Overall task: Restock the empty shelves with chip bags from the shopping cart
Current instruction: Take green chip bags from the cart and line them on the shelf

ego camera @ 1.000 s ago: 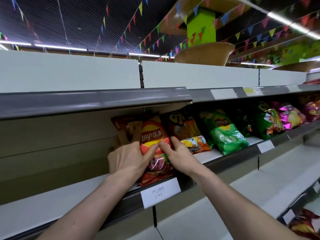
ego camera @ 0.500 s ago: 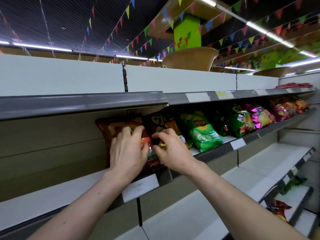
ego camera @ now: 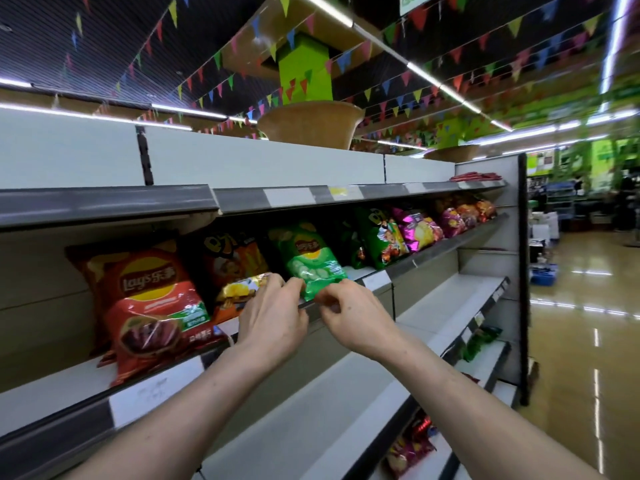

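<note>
We see chip bags in a row on the middle shelf (ego camera: 450, 244): red Lay's bag (ego camera: 149, 299) at the left, leaning back; orange bag (ego camera: 239, 261) next; green Lay's bag (ego camera: 311, 261) right of it. The bags farther right are blurred. The left hand (ego camera: 273, 320) reaches to the orange bag's lower right corner. The back of the hand hides most of the fingers, so we cannot tell its grip. The right hand (ego camera: 353, 313) has fingers curled at the green Lay's bag's bottom edge; pinching or only touching, we cannot tell. A crumpled bag (ego camera: 410, 445) lies on a lower shelf, its print unreadable.
</note>
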